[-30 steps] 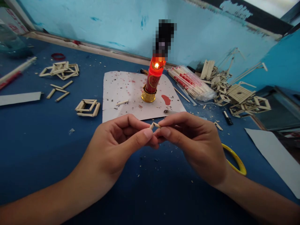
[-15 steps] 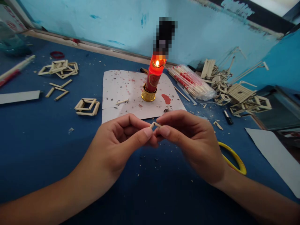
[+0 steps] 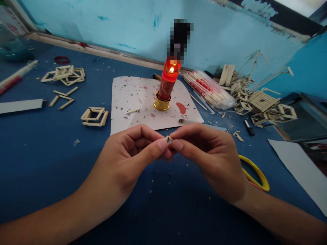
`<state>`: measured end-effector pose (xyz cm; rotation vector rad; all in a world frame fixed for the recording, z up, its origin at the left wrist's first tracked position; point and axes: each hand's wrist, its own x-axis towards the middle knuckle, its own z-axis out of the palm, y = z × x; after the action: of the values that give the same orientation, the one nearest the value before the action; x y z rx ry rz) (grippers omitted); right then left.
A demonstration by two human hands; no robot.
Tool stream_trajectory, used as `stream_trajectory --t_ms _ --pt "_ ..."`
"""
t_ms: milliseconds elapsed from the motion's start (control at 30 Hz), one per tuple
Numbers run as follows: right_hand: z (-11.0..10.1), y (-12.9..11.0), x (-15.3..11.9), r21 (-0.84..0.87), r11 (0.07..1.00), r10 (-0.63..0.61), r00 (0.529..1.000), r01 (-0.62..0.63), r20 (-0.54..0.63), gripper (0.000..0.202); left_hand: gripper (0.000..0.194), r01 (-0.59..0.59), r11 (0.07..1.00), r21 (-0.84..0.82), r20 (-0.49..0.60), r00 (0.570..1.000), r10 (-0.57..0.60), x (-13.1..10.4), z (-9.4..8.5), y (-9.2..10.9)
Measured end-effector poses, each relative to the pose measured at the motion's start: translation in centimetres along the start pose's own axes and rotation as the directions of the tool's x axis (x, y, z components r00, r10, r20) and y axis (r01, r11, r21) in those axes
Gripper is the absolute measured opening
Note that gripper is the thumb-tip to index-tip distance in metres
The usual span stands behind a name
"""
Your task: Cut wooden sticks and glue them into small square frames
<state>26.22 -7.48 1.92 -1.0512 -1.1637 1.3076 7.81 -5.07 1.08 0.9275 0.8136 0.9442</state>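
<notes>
My left hand (image 3: 136, 151) and my right hand (image 3: 208, 151) meet at the fingertips over the front of the blue table. Each is closed in a pinch of thumb and forefinger. Between them is a short wooden stick piece (image 3: 168, 138), bent or joined in a small peak with a dark spot at its top; most of it is hidden by the fingers, and I cannot tell whether it is one piece or two. Beyond the hands, a lit red candle (image 3: 167, 85) in a gold holder stands on white paper (image 3: 127, 92) spotted with wax and dark crumbs.
Stick frames (image 3: 94, 116) and loose sticks (image 3: 65, 97) lie left. At right are a bag of sticks (image 3: 208, 88), a stick model (image 3: 265, 102) and a yellow handle (image 3: 255, 172) beside my right wrist. A translucent strip with a dark tip (image 3: 201, 124) lies behind my right hand.
My fingertips have drawn closer together, and less of the stick piece shows. My right hand has dipped slightly, uncovering the dark-tipped strip behind it. The candle stays put.
</notes>
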Motion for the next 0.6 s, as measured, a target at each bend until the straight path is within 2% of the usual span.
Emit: stream_trajectory --t_ms 367,600 --pt "0.01 0.24 0.18 0.009 0.999 -0.047 0.999 0.047 0.016 0.021 0.017 -0.034 0.994 0.1 0.013 0.999 0.033 0.01 -0.21 0.24" --pt "0.06 0.29 0.18 -0.008 0.998 -0.065 0.997 0.065 0.03 0.017 0.016 -0.085 0.979 0.186 0.048 0.996 0.078 -0.08 -0.63 0.14"
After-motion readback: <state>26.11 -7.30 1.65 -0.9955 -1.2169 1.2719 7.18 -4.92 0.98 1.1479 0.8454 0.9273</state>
